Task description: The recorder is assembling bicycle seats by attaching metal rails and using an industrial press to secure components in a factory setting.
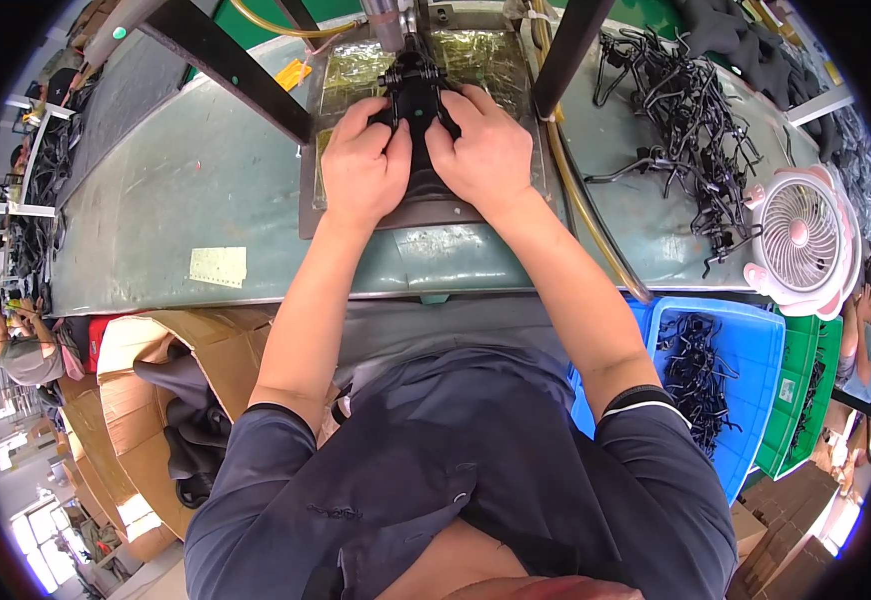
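Shirt (516, 430): showing small dark writing (336, 511).
Green bin (782, 425): wearing a white tag (787, 390).
Left hand (366, 165): pinching the black part's (420, 112) left side.
Right hand (484, 150): pinching its right side.
Black part: lying on a brown board (391, 217).

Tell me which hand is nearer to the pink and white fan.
Right. The right hand, on the right side of the black part, is to the left of the fan; the left hand, on that part's left side, is farther left.
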